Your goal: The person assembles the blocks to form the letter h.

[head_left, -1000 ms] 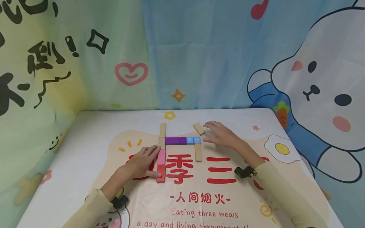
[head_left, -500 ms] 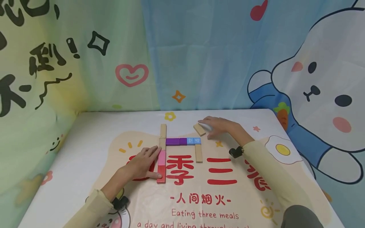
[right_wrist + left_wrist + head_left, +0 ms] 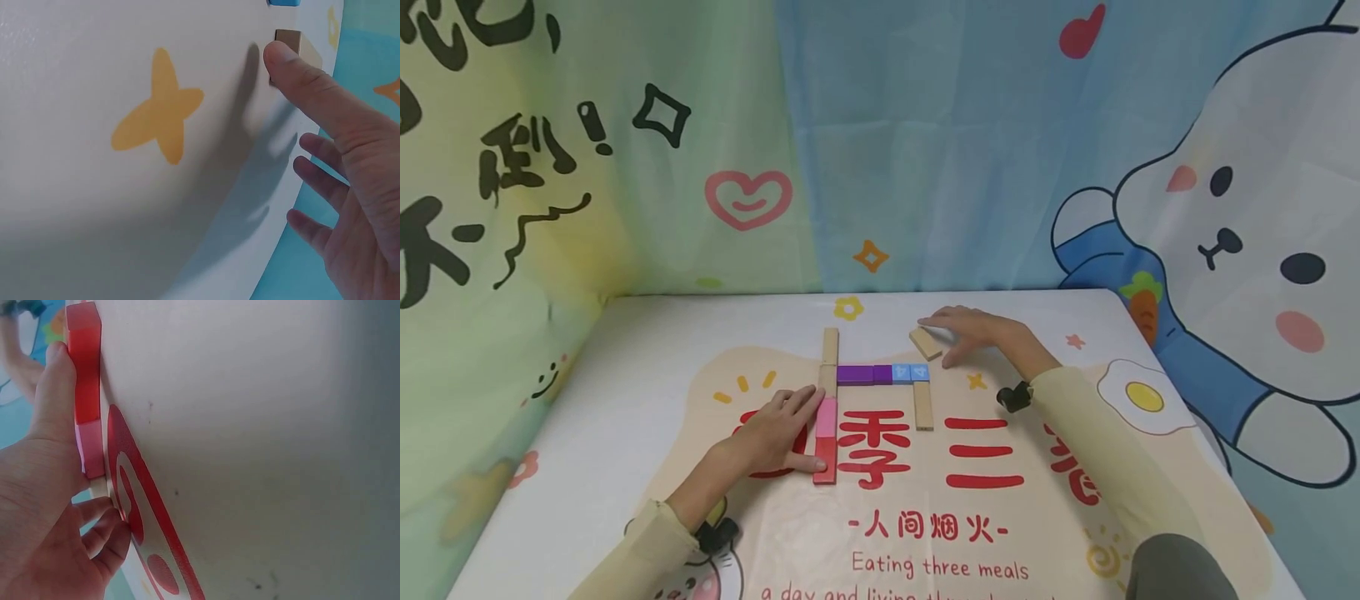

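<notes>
My left hand (image 3: 777, 432) lies along the left side of an upright row of blocks, its thumb on the red block (image 3: 824, 463) and its fingertips at the pink block (image 3: 827, 412). Two plain wooden blocks (image 3: 830, 345) continue that row away from me. From it a purple pair (image 3: 854, 375) and a light-blue pair (image 3: 911, 373) run right, and a plain wooden block (image 3: 922, 407) points down below their end. A loose wooden block (image 3: 925, 343) lies slanted above. My right hand (image 3: 981, 331) reaches round it with fingers apart; in the right wrist view the thumb overlaps its end (image 3: 288, 40).
The printed tablecloth (image 3: 1045, 317) shows red characters and a yellow star (image 3: 159, 109). Behind the table's far edge hangs a patterned curtain (image 3: 925, 167). Black cameras sit at the left wrist (image 3: 718, 533) and right wrist (image 3: 1015, 397).
My right hand has moved left and a little farther away, closing in on the loose wooden block. The left hand and the arranged blocks keep their places.
</notes>
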